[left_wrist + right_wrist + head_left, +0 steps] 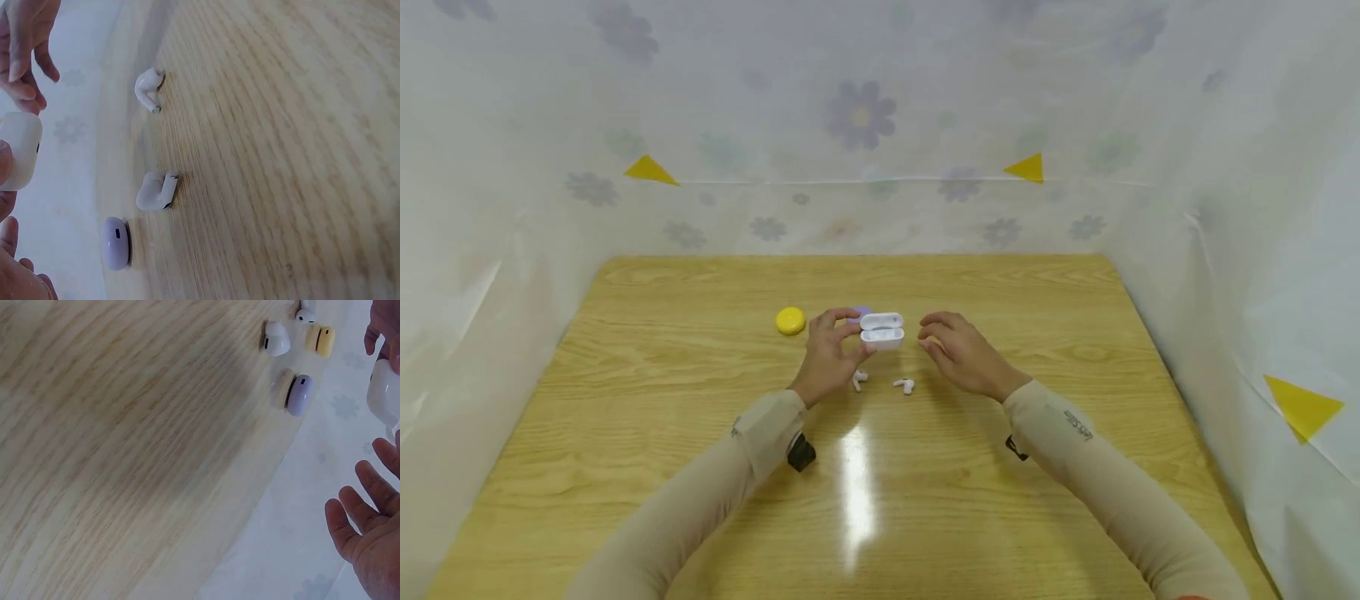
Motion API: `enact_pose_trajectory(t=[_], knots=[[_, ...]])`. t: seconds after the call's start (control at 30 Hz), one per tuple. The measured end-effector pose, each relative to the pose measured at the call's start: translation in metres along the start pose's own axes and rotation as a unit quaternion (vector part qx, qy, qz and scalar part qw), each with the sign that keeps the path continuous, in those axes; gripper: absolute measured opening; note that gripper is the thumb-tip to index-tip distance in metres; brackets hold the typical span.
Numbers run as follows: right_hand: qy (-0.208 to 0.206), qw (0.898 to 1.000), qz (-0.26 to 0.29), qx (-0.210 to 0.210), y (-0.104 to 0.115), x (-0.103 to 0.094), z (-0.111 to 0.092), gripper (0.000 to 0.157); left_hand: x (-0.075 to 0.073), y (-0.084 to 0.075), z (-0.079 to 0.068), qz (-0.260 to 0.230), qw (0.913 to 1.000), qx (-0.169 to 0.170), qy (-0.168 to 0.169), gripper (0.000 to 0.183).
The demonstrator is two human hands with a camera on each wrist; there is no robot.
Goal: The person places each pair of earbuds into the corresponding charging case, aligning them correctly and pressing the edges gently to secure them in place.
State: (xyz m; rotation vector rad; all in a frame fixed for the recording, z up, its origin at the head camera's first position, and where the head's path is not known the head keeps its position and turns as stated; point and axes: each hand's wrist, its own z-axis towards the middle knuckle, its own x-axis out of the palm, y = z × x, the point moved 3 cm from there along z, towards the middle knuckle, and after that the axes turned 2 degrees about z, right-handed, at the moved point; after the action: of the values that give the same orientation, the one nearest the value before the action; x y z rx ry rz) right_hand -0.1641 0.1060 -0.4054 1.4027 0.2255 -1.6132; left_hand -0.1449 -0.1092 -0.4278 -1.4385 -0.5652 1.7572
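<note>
A white earbud case point(882, 337) with its lid flipped up is held above the table by my left hand point(831, 357), thumb on one side and fingers on the other. My right hand point(962, 354) is a short way right of the case, fingers spread and slightly bent, holding nothing. Below the case, two white earbuds lie apart on the wood: the left earbud point(860, 380) close under my left hand, the right earbud point(907, 386) between both hands. The left wrist view shows the case point(22, 150) from outside, with both hands partly cut off at its edge.
A round yellow object point(790, 321) sits on the wooden table point(700, 367) left of my left hand. A small purple case point(300, 395) stands behind the held case, partly hidden in the head view. Flowered white sheeting point(861, 217) encloses the table at back and sides.
</note>
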Motion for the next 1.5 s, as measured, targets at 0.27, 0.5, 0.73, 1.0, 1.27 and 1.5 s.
enact_pose_trajectory(t=[0.27,0.5,0.73,1.0,1.27,1.5], knots=[[0.019,0.998,-0.035,-0.038,-0.011,0.009,-0.007,0.014,0.005,0.004,0.009,-0.006,0.9989,-0.040,0.025,0.026],[0.069,0.991,-0.103,-0.059,-0.024,0.027,-0.013,0.023,0.010,0.005,0.016,0.000,0.9993,-0.026,0.025,0.027],[0.134,0.980,-0.140,-0.042,-0.028,0.043,-0.016,0.037,0.011,0.006,0.019,-0.008,0.9994,-0.028,0.021,0.028],[0.166,0.969,-0.156,-0.093,-0.023,0.057,-0.016,0.032,0.011,0.006,0.022,-0.012,0.9991,-0.023,0.034,0.028],[0.165,0.965,-0.168,-0.118,-0.014,0.058,-0.017,0.026,0.010,0.010,0.023,-0.019,0.9983,-0.037,0.041,0.031],[0.156,0.964,-0.176,-0.127,-0.011,0.060,-0.019,0.023,0.010,0.013,0.022,-0.026,0.9976,-0.047,0.044,0.030]])
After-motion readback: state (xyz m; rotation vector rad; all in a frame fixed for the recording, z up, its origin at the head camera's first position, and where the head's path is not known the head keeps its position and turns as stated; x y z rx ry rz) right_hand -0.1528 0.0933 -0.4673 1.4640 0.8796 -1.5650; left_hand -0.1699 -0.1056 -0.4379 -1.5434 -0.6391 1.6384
